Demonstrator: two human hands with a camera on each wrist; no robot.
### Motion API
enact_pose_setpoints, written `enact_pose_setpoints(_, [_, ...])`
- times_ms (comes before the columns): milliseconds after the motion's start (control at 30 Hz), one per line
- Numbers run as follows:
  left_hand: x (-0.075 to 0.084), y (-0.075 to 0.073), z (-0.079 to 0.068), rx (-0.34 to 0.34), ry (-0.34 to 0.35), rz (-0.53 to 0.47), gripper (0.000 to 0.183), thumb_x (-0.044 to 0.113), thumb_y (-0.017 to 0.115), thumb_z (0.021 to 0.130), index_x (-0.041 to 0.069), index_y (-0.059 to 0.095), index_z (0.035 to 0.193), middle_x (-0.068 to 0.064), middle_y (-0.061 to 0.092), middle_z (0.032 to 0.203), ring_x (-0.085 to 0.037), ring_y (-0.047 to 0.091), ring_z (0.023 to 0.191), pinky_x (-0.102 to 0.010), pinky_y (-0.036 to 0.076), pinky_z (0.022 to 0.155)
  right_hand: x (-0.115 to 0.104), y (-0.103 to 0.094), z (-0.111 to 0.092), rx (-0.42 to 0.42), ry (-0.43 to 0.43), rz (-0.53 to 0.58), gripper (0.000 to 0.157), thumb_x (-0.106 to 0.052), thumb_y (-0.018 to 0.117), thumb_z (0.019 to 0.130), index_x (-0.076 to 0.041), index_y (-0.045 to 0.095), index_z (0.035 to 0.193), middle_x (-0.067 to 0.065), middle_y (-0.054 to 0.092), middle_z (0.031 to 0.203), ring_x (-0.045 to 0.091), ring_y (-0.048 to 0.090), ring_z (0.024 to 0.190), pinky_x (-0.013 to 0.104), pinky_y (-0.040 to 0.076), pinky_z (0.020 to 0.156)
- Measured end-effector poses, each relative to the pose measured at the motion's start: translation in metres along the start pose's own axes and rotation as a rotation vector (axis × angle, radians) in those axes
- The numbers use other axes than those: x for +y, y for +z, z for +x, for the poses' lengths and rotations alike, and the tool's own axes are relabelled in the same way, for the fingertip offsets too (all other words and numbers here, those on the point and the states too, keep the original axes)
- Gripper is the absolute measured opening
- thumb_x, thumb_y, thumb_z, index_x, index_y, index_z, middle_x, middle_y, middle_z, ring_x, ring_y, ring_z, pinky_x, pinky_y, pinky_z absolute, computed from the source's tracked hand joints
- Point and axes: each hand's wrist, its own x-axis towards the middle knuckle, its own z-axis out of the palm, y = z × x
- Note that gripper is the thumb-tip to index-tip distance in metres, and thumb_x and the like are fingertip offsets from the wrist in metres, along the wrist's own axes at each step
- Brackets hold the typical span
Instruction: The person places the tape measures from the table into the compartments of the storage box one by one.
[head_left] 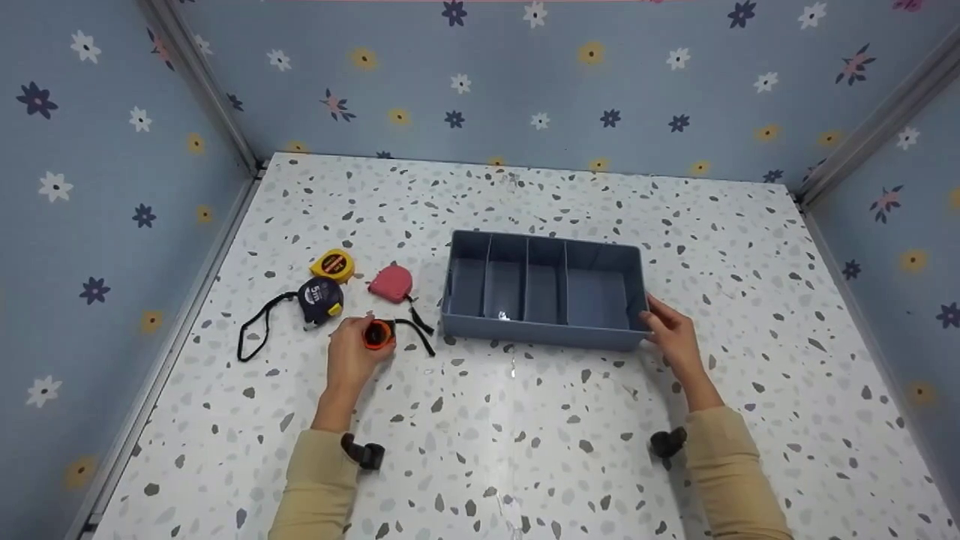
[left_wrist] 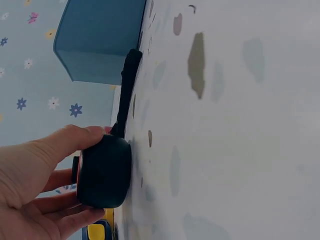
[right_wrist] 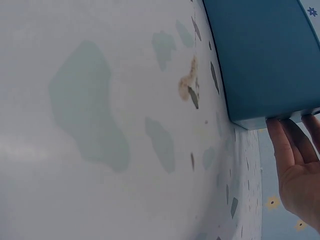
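Your left hand (head_left: 348, 355) is clamped on the orange-and-black tape measure (head_left: 377, 334), left of the divided tray (head_left: 540, 333), whose right end your right hand (head_left: 676, 334) touches with straight fingers, while the yellow tape measure (head_left: 333, 265), navy one (head_left: 320, 300) and pink one (head_left: 391, 284) lie loose, none yet inside.

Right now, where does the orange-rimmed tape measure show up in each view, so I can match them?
Head: left of centre, slightly below mid-height, the tape measure sits in the left grip.
Left wrist: left of centre, below the middle, the tape measure turns its dark side to the camera.
Right wrist: not in it.
Shared landmark: the blue-grey box, upper left in the left wrist view, upper right in the right wrist view.
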Motion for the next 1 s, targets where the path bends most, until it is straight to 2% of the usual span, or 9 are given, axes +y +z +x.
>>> enact_pose_setpoints(167, [0.003,0.002,-0.001,0.001,0.008,0.008,0.051,0.014,0.075,0.068,-0.009,0.058,0.11,-0.024,0.054,0.099,-0.035,0.053,0.092,-0.043,0.044,0.079,-0.001,0.0,0.0,-0.014,0.014,0.011,0.046,-0.021,0.053,0.089,-0.01,0.043,0.133,0.011,0.044,0.131,0.017,0.05,0.105,0.02,0.049,0.071])
enact_pose_setpoints(400, [0.012,0.003,-0.002,0.057,0.066,0.007,0.044,0.015,0.077,0.065,-0.007,0.062,0.099,-0.022,0.056,0.092,-0.034,0.054,0.086,-0.043,0.044,0.075,-0.002,-0.002,0.0,-0.018,0.007,0.036,0.046,-0.021,0.053,0.089,-0.01,0.043,0.132,0.011,0.044,0.131,0.015,0.05,0.105,0.02,0.049,0.071])
enact_pose_setpoints(567, [0.02,0.002,-0.002,0.081,0.1,-0.002,0.043,0.016,0.077,0.064,-0.007,0.062,0.097,-0.02,0.056,0.091,-0.033,0.054,0.085,-0.042,0.044,0.075,-0.001,-0.002,0.0,-0.016,-0.002,0.029,0.046,-0.021,0.053,0.09,-0.01,0.043,0.133,0.011,0.045,0.13,0.016,0.05,0.105,0.02,0.049,0.071])
enact_pose_setpoints(1000, [0.044,-0.006,-0.003,0.09,0.149,-0.006,0.045,0.015,0.078,0.064,-0.006,0.062,0.1,-0.017,0.056,0.09,-0.03,0.054,0.084,-0.041,0.044,0.076,0.001,0.0,0.002,0.005,-0.008,0.032,0.044,-0.017,0.052,0.089,-0.009,0.044,0.131,0.011,0.045,0.13,0.011,0.052,0.099,0.021,0.049,0.068])
